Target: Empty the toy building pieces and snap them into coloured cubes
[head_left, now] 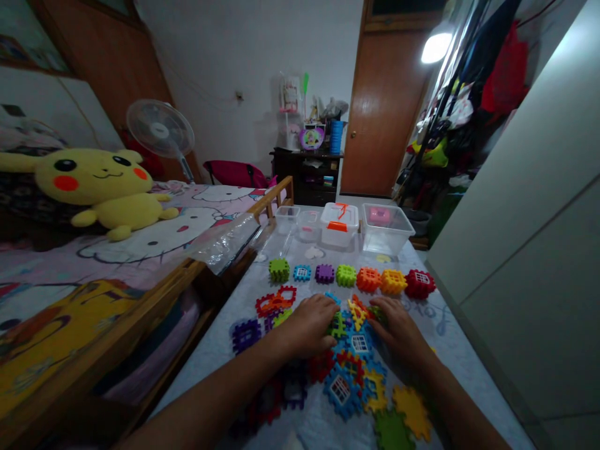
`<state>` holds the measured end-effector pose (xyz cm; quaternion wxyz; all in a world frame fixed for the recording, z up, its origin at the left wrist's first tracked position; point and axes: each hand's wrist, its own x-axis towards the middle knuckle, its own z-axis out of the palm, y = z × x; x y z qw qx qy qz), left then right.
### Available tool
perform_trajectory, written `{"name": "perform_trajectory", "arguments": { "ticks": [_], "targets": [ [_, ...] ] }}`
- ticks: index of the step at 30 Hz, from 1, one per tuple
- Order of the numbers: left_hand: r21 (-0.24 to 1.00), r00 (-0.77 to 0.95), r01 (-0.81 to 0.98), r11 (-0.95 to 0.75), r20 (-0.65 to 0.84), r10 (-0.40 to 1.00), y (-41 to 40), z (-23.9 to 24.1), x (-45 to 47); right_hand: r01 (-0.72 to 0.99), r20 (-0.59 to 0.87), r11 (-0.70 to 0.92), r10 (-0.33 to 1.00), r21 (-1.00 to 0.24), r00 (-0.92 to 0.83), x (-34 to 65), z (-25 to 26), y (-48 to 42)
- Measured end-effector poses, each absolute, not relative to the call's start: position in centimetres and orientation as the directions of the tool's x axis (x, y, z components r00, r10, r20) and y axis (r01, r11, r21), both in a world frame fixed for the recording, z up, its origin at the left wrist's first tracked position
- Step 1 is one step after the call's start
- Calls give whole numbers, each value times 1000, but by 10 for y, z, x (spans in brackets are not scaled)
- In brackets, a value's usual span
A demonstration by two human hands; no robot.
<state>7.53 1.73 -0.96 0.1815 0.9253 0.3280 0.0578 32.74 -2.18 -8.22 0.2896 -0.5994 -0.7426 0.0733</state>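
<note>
My left hand (312,324) rests on a loose pile of flat plastic building pieces, its fingers curled over the pieces. A light green piece (338,325) shows beside its thumb, and what lies under the fingers is hidden. At the pile's right side, my right hand (398,326) has its fingers bent around a green building piece (377,314), partly covered. Between the hands lie a yellow triangular piece (357,314) and a blue piece with a white window (360,344). Closer to me are another blue window piece (340,389) and a dark green square piece (394,430).
Beyond my hands runs a row of several assembled cubes, including a purple cube (324,273) and a red cube (419,284). Behind it stand a clear bin (387,232) and a lidded box (340,234). A wooden bed rail (187,275) borders the table's left side.
</note>
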Motion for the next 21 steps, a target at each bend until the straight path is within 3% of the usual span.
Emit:
{"name": "perform_trajectory", "arguments": {
  "ticks": [6,10,14,21],
  "targets": [
    [236,738,665,-709,-63,671,27,-19,93,862,330,245,939,-444,-97,337,-89,-19],
    [283,756,614,-737,57,652,23,-14,87,850,328,226,942,-476,-67,338,-92,-20],
    [355,667,630,-691,209,716,42,-1,56,849,330,218,942,-482,-55,337,-93,-20],
    [364,447,801,-476,165,879,119,11,-17,857,293,197,954,-477,-56,337,-96,-19]
  ]
}}
